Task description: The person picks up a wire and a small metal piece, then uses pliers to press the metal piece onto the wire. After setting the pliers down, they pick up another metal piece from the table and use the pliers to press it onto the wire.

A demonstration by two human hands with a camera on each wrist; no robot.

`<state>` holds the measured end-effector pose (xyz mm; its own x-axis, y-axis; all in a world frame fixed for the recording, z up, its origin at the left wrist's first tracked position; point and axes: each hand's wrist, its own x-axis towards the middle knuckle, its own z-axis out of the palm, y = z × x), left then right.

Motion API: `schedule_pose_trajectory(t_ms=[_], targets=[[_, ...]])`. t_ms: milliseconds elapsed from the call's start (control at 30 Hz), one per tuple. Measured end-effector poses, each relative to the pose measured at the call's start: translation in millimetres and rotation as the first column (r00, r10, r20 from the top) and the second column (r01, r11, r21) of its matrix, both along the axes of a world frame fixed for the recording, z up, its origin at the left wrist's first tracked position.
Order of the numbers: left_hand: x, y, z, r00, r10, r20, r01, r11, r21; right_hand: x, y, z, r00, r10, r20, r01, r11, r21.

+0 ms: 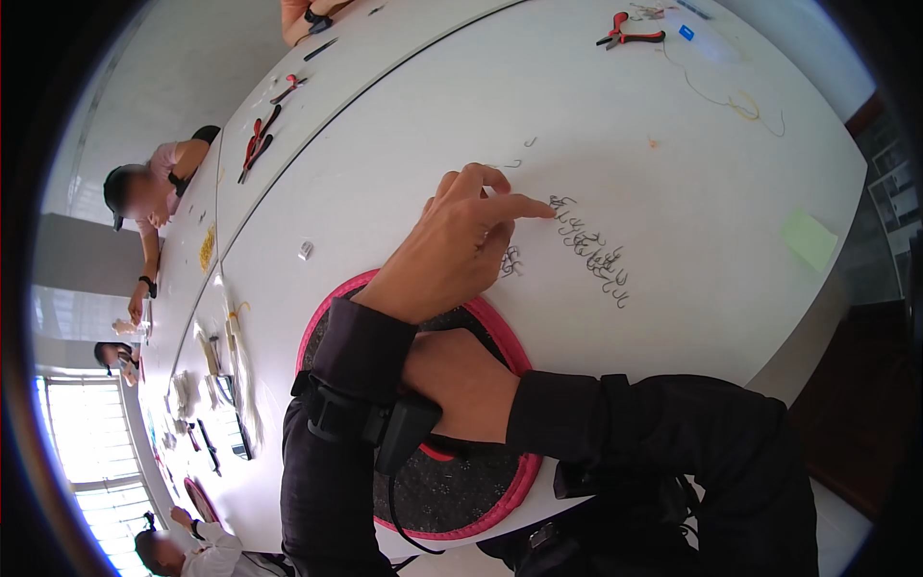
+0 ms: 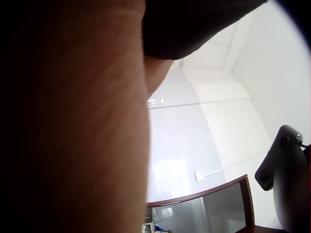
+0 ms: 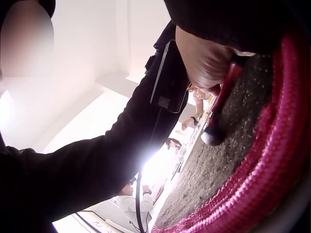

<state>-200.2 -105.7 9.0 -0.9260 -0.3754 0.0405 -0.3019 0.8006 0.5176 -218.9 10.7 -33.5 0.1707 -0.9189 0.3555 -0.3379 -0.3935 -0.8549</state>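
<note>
My left hand (image 1: 442,240) reaches over the white table, its index finger extended to the top end of a loose row of small dark fish hooks (image 1: 591,252). More hooks (image 1: 511,260) lie beside the hand, partly hidden by it. My right hand (image 1: 461,385) sits under the left wrist, above a round dark mat (image 1: 471,490) with a pink rim. In the right wrist view the right hand (image 3: 204,60) grips a red-handled tool (image 3: 226,92) close over the mat; its working end is hidden. Bare skin and a black sleeve (image 2: 194,24) fill much of the left wrist view.
Red-handled pliers (image 1: 635,37) lie at the far right, near a thread (image 1: 711,96) and a green paper note (image 1: 810,238). More pliers (image 1: 258,144) lie at upper left. Bundles of pale strands (image 1: 240,365) are on the left. Other people sit along the table.
</note>
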Motion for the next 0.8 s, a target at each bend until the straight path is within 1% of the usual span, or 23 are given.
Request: schedule_pose_trajectory(t_ms=[167,367,467,567,667,800], targets=[[0.0,-0.8,-0.9,1.000,-0.020,0.001,0.020,0.999,-0.034,-2.5,0.4,3.5,1.000,0.011,-0.021,-0.010,1.000,0.018],[-0.6,1.7,0.5,1.000,0.017,-0.016,-0.016,1.000,0.007,-0.1,0.3,-0.1,1.000,-0.010,0.017,0.010,1.000,0.000],[-0.8,1.9,-1.1,1.000,0.016,-0.027,-0.016,1.000,-0.006,-0.1,-0.1,0.8,1.000,-0.003,0.003,0.003,1.000,0.006],[-0.6,0.6,-2.7,0.997,-0.068,-0.043,0.066,0.997,-0.025,-1.2,0.0,1.3,1.000,0.018,0.007,-0.018,0.999,0.028],[-0.6,2.0,-1.6,0.997,-0.070,-0.040,0.071,0.997,0.020,-2.3,0.3,2.8,1.000,0.011,0.029,-0.011,1.000,0.007],[-0.9,2.2,-2.0,0.997,-0.065,-0.039,0.065,0.998,0.001,-2.4,0.4,2.6,1.000,0.019,0.020,-0.020,1.000,0.018]])
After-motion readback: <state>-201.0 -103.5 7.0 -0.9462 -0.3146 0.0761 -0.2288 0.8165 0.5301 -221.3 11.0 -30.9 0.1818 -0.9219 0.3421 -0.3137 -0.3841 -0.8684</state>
